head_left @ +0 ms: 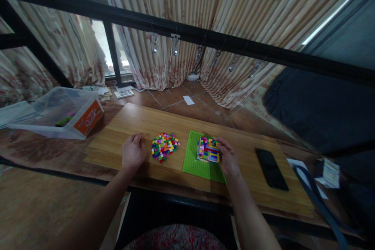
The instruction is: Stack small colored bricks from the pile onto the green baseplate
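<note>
My left hand (134, 151) rests on the wooden board with its fingers curled in. Whatever it may hold is hidden. Just to its right lies a loose pile of small toy bricks (165, 146) in many colours. On a bright green studded baseplate (190, 160) stands a low, boxy build of multicoloured toy bricks (208, 149), with pale sides. My right hand (229, 158) is at the build's right edge, thumb and fingers closed about that side. Part of the build's right side and of the baseplate is behind this hand.
A black phone (271, 169) lies on the wooden board (140, 117) to the right. At the left stands a clear plastic bin (55, 113) with an orange label and a few bright pieces inside. A black rail (187, 31) crosses in front of striped curtains.
</note>
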### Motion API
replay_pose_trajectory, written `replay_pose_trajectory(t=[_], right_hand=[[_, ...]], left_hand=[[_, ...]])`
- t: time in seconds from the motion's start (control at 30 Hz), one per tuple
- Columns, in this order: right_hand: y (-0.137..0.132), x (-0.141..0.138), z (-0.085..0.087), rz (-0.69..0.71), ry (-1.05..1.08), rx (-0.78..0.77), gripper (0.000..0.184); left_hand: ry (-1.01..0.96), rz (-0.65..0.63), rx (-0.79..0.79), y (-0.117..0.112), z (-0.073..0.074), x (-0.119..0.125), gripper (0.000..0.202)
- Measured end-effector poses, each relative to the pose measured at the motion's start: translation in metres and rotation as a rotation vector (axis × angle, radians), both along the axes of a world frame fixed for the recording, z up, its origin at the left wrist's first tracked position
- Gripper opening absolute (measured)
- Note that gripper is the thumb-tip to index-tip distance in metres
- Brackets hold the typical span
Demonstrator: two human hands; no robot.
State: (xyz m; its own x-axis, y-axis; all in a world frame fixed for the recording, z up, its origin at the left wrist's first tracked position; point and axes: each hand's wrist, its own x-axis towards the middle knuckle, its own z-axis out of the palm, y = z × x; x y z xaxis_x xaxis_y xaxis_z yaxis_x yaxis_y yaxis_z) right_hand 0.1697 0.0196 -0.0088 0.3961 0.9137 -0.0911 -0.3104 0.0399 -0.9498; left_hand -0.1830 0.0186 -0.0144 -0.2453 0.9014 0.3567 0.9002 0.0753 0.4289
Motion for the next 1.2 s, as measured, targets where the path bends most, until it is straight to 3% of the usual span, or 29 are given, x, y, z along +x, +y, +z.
replay_pose_trajectory(t=[0.37, 0.57, 0.73, 0.87, 1.0, 1.2], right_hand=[[-0.006, 0.003, 0.0, -0.038, 0.075, -0.022, 0.041], [-0.033, 0.018, 0.004, -0.211, 0.043, 0.002, 0.03], [-0.062, -0.018, 0.025, -0.289, -0.163, 0.043, 0.03], [-0.083, -0.074, 0.033, -0.003, -0.495, 0.114, 0.021], [-0.092, -0.129, 0.022, 0.32, -0.799, 0.181, 0.014], [-0.075, -0.168, 0.002, 0.381, -1.128, 0.2, 0.016]], left_hand=[[0.023, 0.013, 0.004, -0.001, 0.001, 0.002, 0.029], [0.028, 0.013, 0.0, -0.001, -0.001, 0.001, 0.028], [0.023, 0.023, -0.008, -0.001, -0.001, 0.002, 0.028], [0.011, 0.02, -0.025, -0.002, 0.0, 0.004, 0.027], [0.004, 0.014, -0.034, -0.003, 0.002, 0.004, 0.027], [-0.005, 0.028, -0.037, -0.003, 0.002, 0.005, 0.028]])
